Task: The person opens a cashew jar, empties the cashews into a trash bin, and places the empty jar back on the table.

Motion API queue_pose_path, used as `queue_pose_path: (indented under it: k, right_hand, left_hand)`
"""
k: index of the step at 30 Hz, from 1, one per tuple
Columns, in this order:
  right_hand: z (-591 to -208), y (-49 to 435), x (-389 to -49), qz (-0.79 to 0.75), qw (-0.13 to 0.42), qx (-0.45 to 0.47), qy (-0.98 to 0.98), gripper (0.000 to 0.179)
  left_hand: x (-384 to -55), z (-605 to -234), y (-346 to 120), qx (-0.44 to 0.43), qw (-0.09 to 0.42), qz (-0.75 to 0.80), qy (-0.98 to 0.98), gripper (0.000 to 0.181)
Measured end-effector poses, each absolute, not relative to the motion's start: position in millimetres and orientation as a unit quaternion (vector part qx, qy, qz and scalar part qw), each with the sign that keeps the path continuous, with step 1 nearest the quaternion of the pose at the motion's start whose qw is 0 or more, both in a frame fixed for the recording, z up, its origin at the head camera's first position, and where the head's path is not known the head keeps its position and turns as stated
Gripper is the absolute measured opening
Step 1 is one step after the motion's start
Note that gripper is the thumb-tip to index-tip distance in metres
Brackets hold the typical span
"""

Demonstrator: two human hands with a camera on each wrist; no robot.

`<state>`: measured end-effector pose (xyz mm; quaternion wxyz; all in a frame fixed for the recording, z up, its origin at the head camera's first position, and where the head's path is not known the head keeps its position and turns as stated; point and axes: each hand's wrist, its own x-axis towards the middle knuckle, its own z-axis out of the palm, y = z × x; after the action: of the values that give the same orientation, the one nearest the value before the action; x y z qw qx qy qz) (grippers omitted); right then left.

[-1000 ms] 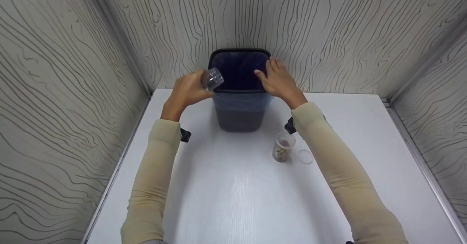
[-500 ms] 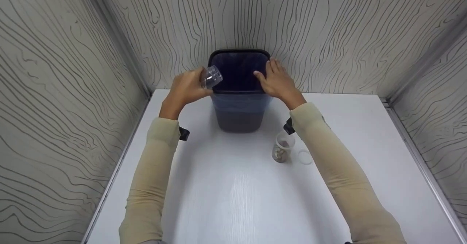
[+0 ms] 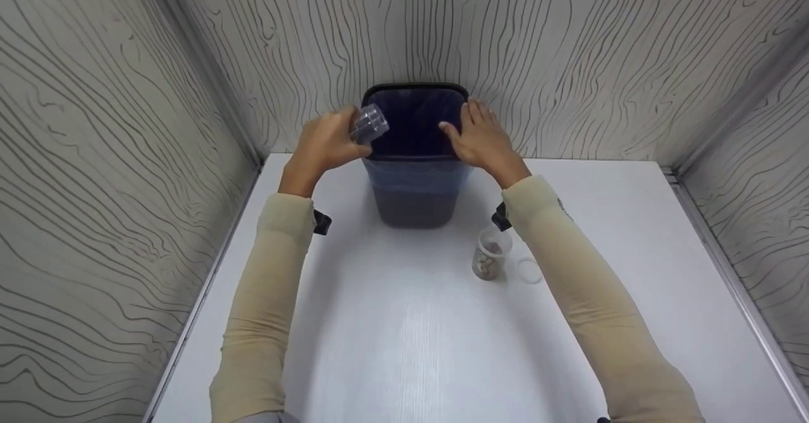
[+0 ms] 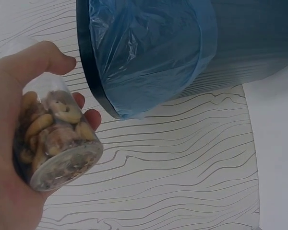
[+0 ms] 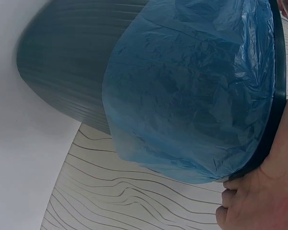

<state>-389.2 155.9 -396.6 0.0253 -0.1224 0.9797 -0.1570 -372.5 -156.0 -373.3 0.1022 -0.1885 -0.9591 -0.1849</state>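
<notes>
A clear plastic jar point(image 3: 370, 124) is held by my left hand point(image 3: 323, 141), tilted with its mouth toward the bin opening. Cashews and other brown pieces point(image 4: 55, 136) show inside it in the left wrist view. The dark bin point(image 3: 417, 211) stands against the back wall, lined with a blue plastic bag point(image 5: 182, 91) folded over its rim. My right hand point(image 3: 483, 138) rests at the bin's right rim, fingers straight along the edge and thumb over the opening. The bin's inside is too dark to make out any contents.
A second clear jar point(image 3: 485, 266), uncapped and holding nut-like pieces, stands upright on the white table point(image 3: 404, 347), right of the bin. A pale ring-like lid point(image 3: 529, 271) lies beside it, near the right sleeve point(image 3: 588, 290). Patterned walls close in the back and sides.
My left hand and its jar have risen slightly, with the jar mouth moving a little farther back over the bin. The right hand, bin and second jar have stayed put.
</notes>
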Motion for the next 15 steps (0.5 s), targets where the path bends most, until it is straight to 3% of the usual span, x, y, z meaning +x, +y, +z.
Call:
queue_pose_path:
  k: [15]
  right_hand:
    - [-398.8, 156.4, -391.7, -0.155, 0.031, -0.117, 0.980, 0.085]
  left_hand:
    - [-382.0, -365.9, -152.4, -0.190, 0.088, -0.163, -0.964, 0.048]
